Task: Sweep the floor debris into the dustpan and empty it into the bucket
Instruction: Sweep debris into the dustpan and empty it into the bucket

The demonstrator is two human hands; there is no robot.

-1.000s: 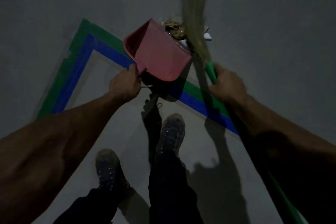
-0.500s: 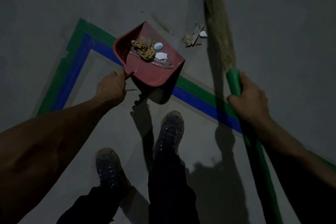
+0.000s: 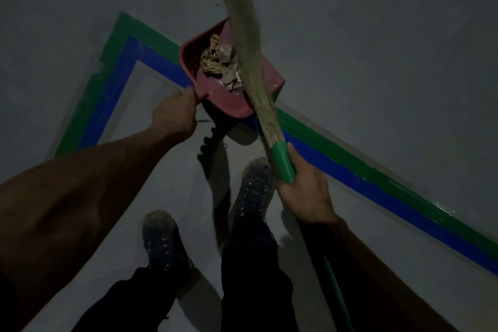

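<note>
A red dustpan [image 3: 223, 100] is held just above the grey floor, over the taped line. My left hand [image 3: 173, 113] grips its handle at the near left corner. Crumpled brownish paper and wrappers, the debris [image 3: 218, 62], lie piled inside the pan. My right hand [image 3: 305, 191] grips the green handle of a straw broom [image 3: 249, 43], whose bristles lie across the pan's right side and reach past its far edge. The bucket is not in view.
Green and blue tape [image 3: 350, 167] marks an angled border on the floor [image 3: 377, 48]. My two feet in dark shoes [image 3: 253, 183] stand inside the taped corner, close behind the pan. The scene is dim.
The broom has swung left from beside the pan to lie over it. The loose scraps seen on the floor to the pan's right are no longer visible, and the pile in the pan looks bigger.
</note>
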